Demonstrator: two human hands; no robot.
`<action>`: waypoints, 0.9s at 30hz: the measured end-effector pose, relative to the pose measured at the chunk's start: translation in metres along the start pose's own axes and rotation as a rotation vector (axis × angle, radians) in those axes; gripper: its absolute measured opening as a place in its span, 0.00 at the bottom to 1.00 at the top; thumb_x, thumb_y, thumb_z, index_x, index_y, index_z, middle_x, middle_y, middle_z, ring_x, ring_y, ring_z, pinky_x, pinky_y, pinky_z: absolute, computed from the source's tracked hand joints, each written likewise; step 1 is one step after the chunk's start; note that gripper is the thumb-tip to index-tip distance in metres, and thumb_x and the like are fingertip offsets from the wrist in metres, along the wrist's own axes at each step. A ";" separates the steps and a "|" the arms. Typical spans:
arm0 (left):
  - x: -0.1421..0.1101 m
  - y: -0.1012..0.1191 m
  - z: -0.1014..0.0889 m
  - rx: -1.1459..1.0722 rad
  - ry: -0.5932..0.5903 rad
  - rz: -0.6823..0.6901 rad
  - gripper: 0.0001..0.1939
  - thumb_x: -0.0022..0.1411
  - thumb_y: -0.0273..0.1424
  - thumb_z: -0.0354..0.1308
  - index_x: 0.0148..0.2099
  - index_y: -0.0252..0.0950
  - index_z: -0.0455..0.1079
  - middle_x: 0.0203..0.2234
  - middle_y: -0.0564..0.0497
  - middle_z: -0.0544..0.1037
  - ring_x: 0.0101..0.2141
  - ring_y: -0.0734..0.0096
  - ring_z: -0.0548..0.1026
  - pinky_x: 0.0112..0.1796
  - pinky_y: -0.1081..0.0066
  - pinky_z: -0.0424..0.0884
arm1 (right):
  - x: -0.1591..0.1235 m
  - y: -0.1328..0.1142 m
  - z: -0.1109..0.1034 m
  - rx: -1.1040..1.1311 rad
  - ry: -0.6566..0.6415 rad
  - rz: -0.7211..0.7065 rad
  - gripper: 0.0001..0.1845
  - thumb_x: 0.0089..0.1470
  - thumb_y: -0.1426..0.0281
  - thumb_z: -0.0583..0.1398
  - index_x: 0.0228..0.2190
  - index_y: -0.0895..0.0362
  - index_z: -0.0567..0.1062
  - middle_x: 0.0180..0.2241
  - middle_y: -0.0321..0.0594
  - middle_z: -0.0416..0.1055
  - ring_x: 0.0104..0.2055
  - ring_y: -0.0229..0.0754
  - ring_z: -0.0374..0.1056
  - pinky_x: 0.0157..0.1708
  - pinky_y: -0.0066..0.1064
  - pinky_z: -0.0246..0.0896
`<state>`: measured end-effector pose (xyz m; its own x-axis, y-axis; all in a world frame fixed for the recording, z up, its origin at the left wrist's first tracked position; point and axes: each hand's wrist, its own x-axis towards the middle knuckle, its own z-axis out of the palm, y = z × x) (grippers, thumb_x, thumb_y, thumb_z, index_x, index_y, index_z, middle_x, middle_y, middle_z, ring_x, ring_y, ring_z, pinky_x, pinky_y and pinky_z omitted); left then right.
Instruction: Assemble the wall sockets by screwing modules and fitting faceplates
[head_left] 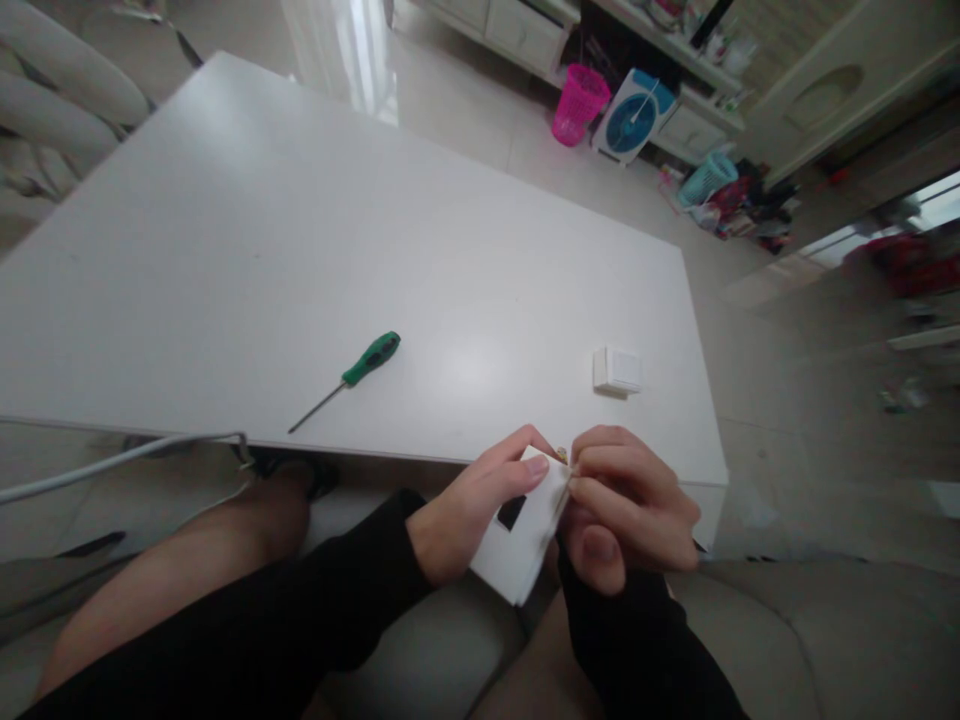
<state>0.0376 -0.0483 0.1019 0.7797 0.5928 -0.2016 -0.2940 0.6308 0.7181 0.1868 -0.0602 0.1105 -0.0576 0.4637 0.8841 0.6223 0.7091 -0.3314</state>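
My left hand [480,500] grips a flat white rectangular panel [534,530] with a dark rectangular opening, its thumb lying on the face near the upper corner. The panel is tilted, just off the table's near edge and above my lap. At its upper right edge, my right hand [630,500] is closed in a pinch; what the fingertips hold is hidden. A small brass-coloured piece [562,455] shows at the panel's top corner, between the two hands. On the table beyond lies a small white block [617,371]. Farther left rests a screwdriver [371,357] with a green and black handle.
The long white table [465,270] spans the view. A grey cable [120,465] runs along its near left edge. Past the table, a pink basket [580,104], a blue and white fan [634,115] and a teal basket [707,178] stand on the floor by a cabinet.
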 end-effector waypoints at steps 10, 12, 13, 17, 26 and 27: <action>0.005 -0.006 0.003 -0.078 0.083 -0.018 0.21 0.65 0.50 0.57 0.36 0.37 0.62 0.27 0.57 0.61 0.29 0.74 0.59 0.32 0.69 0.57 | 0.005 -0.003 0.008 0.043 0.021 0.091 0.15 0.61 0.68 0.54 0.25 0.54 0.74 0.22 0.35 0.63 0.22 0.37 0.61 0.20 0.32 0.54; 0.006 -0.005 0.003 -0.092 0.107 -0.045 0.22 0.63 0.51 0.59 0.35 0.37 0.62 0.26 0.57 0.61 0.29 0.74 0.58 0.32 0.69 0.57 | 0.005 -0.001 0.010 0.084 0.037 0.103 0.14 0.61 0.67 0.55 0.24 0.54 0.74 0.22 0.34 0.62 0.21 0.37 0.59 0.20 0.32 0.52; 0.007 -0.005 0.003 -0.106 0.116 -0.054 0.22 0.62 0.51 0.60 0.35 0.37 0.61 0.26 0.57 0.60 0.28 0.74 0.58 0.32 0.70 0.57 | 0.005 0.000 0.011 0.103 0.042 0.110 0.14 0.60 0.67 0.56 0.24 0.54 0.74 0.21 0.34 0.62 0.21 0.36 0.58 0.20 0.32 0.50; 0.010 -0.005 0.004 -0.187 0.147 -0.068 0.24 0.58 0.51 0.65 0.33 0.37 0.60 0.26 0.57 0.60 0.28 0.75 0.57 0.31 0.70 0.57 | 0.003 0.006 0.015 0.141 0.048 0.124 0.14 0.59 0.68 0.57 0.23 0.54 0.73 0.20 0.33 0.60 0.19 0.35 0.55 0.19 0.32 0.46; 0.013 -0.008 0.004 -0.347 0.217 -0.090 0.24 0.53 0.47 0.69 0.32 0.37 0.62 0.24 0.58 0.63 0.26 0.76 0.60 0.31 0.71 0.60 | -0.001 0.011 0.018 0.142 0.053 0.150 0.13 0.57 0.70 0.58 0.21 0.54 0.72 0.20 0.33 0.60 0.19 0.35 0.55 0.20 0.31 0.47; 0.013 -0.008 0.004 -0.354 0.228 -0.096 0.23 0.52 0.47 0.70 0.32 0.36 0.63 0.24 0.58 0.63 0.26 0.76 0.61 0.31 0.71 0.61 | -0.001 0.012 0.019 0.136 0.042 0.162 0.14 0.57 0.70 0.58 0.20 0.54 0.72 0.21 0.33 0.61 0.19 0.35 0.56 0.19 0.31 0.47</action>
<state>0.0525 -0.0473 0.0956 0.6826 0.5932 -0.4268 -0.4284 0.7980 0.4240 0.1797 -0.0426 0.0993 0.0687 0.5570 0.8276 0.5098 0.6935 -0.5091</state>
